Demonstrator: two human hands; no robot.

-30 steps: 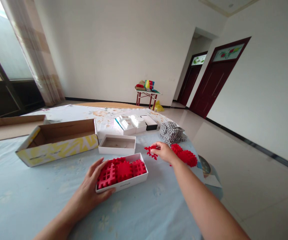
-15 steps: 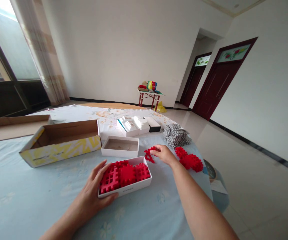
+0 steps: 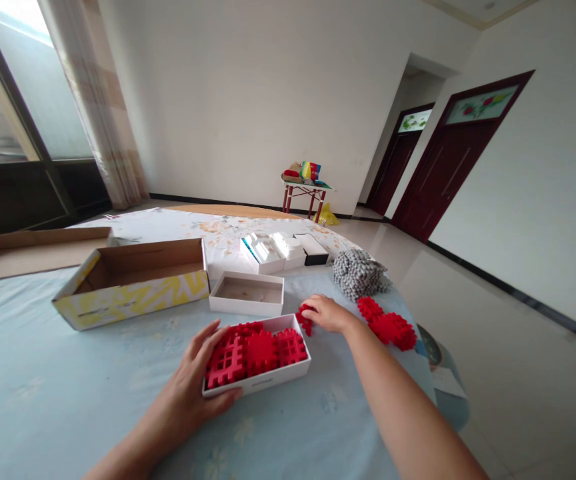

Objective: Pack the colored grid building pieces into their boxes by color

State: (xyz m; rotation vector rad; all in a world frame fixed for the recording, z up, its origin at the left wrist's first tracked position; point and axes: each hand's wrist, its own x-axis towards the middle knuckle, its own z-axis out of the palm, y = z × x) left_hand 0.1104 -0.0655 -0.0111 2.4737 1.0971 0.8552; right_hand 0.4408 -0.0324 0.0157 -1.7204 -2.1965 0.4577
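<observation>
Closer to the right end of the white box (image 3: 284, 380) has come your right hand (image 3: 329, 314), with one small red piece (image 3: 306, 325) in it; one second before, both were a little farther away. Under these things you have the large table (image 3: 93, 390), covered with a pale blue cloth. On its left part stands the carton (image 3: 155, 295) with yellow and white pattern. Next in size, the white box lies before you and holds interlocking red parts (image 3: 261, 353); the grip of your left hand (image 3: 191, 379) clasps its left end, thumb at the front wall. Behind it is the shallow white tray (image 3: 248, 307). To the right you find the grey heap (image 3: 361, 275) and, nearer, the red heap (image 3: 393, 331). Smallest is the red piece, which your right grip pinches just beside the box.
</observation>
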